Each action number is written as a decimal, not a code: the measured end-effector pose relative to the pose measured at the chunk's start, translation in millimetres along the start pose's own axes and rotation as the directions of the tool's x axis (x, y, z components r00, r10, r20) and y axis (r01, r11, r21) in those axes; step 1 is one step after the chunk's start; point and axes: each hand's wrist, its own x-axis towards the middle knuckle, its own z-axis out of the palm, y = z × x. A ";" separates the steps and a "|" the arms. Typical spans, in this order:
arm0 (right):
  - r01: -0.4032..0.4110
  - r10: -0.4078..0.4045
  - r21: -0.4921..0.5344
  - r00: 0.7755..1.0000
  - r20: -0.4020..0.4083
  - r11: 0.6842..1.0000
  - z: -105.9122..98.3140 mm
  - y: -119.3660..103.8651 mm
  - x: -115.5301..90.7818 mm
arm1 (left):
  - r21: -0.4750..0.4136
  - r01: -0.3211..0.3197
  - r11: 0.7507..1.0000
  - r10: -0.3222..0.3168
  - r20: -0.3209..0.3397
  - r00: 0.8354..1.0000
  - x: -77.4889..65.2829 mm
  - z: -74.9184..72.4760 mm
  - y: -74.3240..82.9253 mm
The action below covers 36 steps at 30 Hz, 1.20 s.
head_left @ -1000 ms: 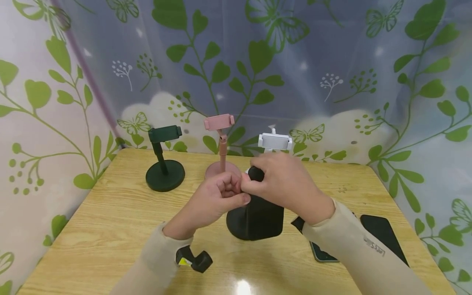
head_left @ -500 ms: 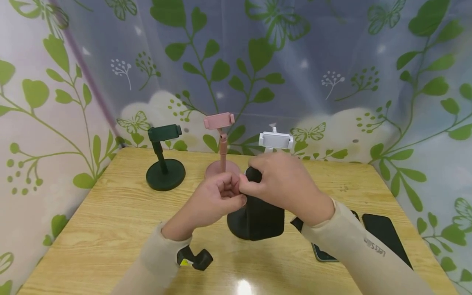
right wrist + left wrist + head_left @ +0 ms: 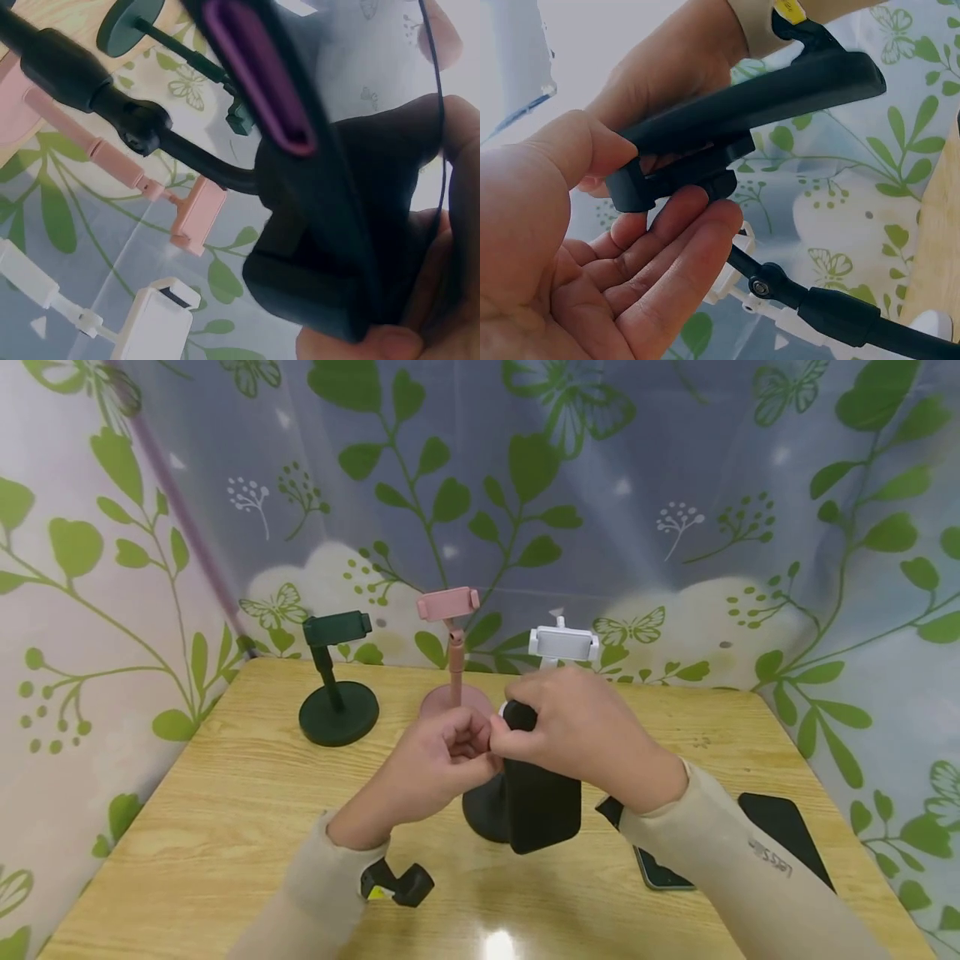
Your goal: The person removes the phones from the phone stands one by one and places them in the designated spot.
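A black phone stand, with its round base on the table, stands in front of me. At the top of its jointed arm is a black clamp. My left hand pinches the clamp, thumb at its end and fingers underneath, as the left wrist view shows. My right hand grips a black smartphone by its upper end. The phone lies against the clamp, tilted; whether it is fully seated I cannot tell. In the right wrist view the clamp is close and dark.
A dark green phone stand, a pink one and a white one stand along the back of the table. Right of my arm lie a black phone and another phone, partly under my sleeve. A patterned curtain hangs behind.
The lower end of the phone has shifted slightly down and to the right. Both hands keep nearly the same place and hold.
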 end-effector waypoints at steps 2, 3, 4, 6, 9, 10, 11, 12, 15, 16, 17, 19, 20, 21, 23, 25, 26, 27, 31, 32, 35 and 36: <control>0.013 -0.013 -0.001 1.000 -0.001 1.000 0.1 0.2 0.1 | -0.007 0.000 1.000 0.000 0.004 1.000 0.2 0.6 -0.2; 0.019 -0.019 0.001 1.000 -0.004 1.000 0.2 0.3 0.1 | -0.014 0.004 1.000 -0.004 0.005 1.000 0.2 1.0 -0.1; 0.027 -0.027 0.002 1.000 -0.008 1.000 0.3 0.4 -0.1 | -0.019 0.008 1.000 -0.008 0.006 1.000 0.2 1.4 -0.4; 0.040 -0.040 0.011 0.999 -0.014 0.999 0.5 0.4 -0.2 | -0.023 0.016 1.000 -0.016 0.003 1.000 -0.1 2.4 -0.9; 0.041 -0.041 0.026 0.999 -0.013 0.999 -0.2 0.5 -0.8 | -0.024 0.043 0.999 -0.043 0.001 0.999 -0.2 3.7 -1.0; 0.041 -0.041 0.027 0.999 -0.010 0.999 -0.4 0.7 -1.1 | -0.022 0.053 0.998 -0.053 0.000 0.999 -0.4 4.1 -1.0; 0.042 -0.041 0.028 0.999 -0.009 0.999 -0.5 0.9 -1.4 | -0.022 0.062 0.998 -0.062 -0.002 0.998 -0.4 4.4 -0.9; 0.044 -0.044 0.031 0.999 -0.008 0.999 -0.5 1.3 -1.7 | -0.024 0.071 0.997 -0.071 -0.002 0.997 -0.4 4.8 -0.7; 0.067 -0.066 0.033 0.998 -0.018 0.997 -0.1 2.3 -2.5 | -0.031 0.096 0.995 -0.096 -0.008 0.995 -0.5 5.5 -0.2; 0.076 -0.076 0.031 0.997 -0.024 0.997 0.0 2.6 -2.8 | -0.029 0.103 0.994 -0.104 -0.011 0.995 -0.7 5.6 0.4; 0.084 -0.083 0.030 0.996 -0.030 0.996 0.2 2.8 -2.9 | -0.025 0.108 0.994 -0.108 -0.015 0.994 -0.8 5.7 1.2; 0.096 -0.095 0.026 0.995 -0.039 0.995 0.3 3.2 -3.1 | -0.019 0.115 0.993 -0.116 -0.026 0.993 -1.3 6.0 2.9; 0.099 -0.098 0.025 0.994 -0.041 0.995 0.3 3.4 -3.2 | -0.012 0.116 0.993 -0.116 -0.032 0.993 -1.6 6.0 3.7; 0.101 -0.100 0.023 0.994 -0.042 0.995 0.3 3.7 -3.3 | -0.006 0.117 0.993 -0.117 -0.039 0.992 -1.8 6.0 4.3; 0.097 -0.096 0.018 0.995 -0.039 0.995 0.0 3.8 -3.7 | 0.004 0.116 0.993 -0.116 -0.050 0.992 -2.6 6.7 6.4; 0.091 -0.090 0.016 0.995 -0.036 0.996 -0.4 4.1 -4.2 | 0.013 0.114 0.993 -0.113 -0.060 0.992 -3.1 7.0 7.6; 0.089 -0.088 0.015 0.995 -0.036 0.996 -0.4 4.3 -4.5 | 0.018 0.114 0.993 -0.113 -0.064 0.992 -3.3 7.1 8.1; 0.089 -0.088 0.013 0.995 -0.036 0.996 -0.6 4.5 -4.8 | 0.022 0.115 0.993 -0.113 -0.067 0.991 -3.6 7.4 8.8; 0.097 -0.097 0.008 0.994 -0.043 0.995 -0.8 5.4 -5.8 | 0.026 0.113 0.993 -0.111 -0.080 0.991 -3.8 8.5 9.2; 0.100 -0.100 0.008 0.994 -0.044 0.995 -0.6 5.7 -6.0 | 0.023 0.111 0.994 -0.109 -0.083 0.991 -3.7 9.0 8.6; 0.106 -0.105 0.008 0.993 -0.045 0.994 -0.3 6.5 -6.5 | 0.020 0.107 0.994 -0.105 -0.092 0.990 -3.5 10.3 7.2; 0.106 -0.106 0.010 0.993 -0.044 0.994 -0.2 6.7 -6.6 | 0.021 0.106 0.994 -0.103 -0.095 0.990 -3.6 10.6 7.0</control>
